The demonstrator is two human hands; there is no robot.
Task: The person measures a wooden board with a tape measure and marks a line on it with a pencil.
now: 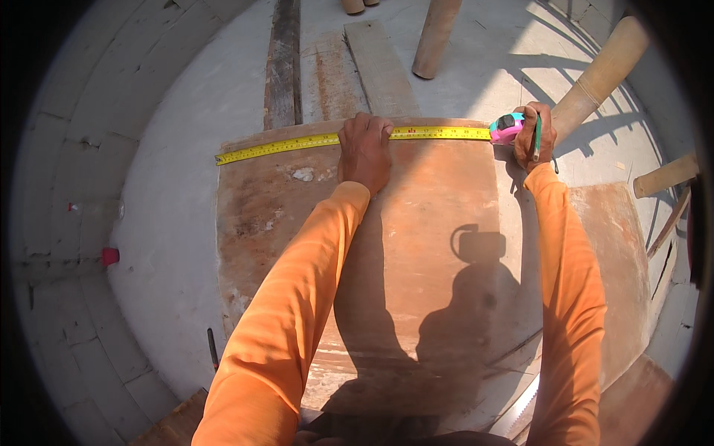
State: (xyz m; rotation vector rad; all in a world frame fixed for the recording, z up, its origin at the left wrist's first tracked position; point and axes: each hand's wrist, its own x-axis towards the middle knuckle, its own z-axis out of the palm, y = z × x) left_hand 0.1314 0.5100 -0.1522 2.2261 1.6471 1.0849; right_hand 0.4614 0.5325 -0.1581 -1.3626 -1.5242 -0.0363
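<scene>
A worn brown wooden board (439, 186) lies in front of me. Along its far edge stretches the yellow blade of a tape measure (446, 134), with its end at the board's left side. My left hand (366, 152) is closed over the blade near its middle and presses it to the board; part of the blade is hidden beneath it. At the board's far right corner my right hand (541, 137) grips the pink and turquoise tape measure case (506, 128). A green pencil (537, 137) is also held upright in the right hand's fingers.
Planks (379, 67) lie beyond the board, and a dark timber (282, 67) points away. Round wooden posts (436, 37) stand farther off. Another board (606, 260) is at right. A saw blade (518, 409) shows near my right forearm. A block wall (67, 186) curves at left.
</scene>
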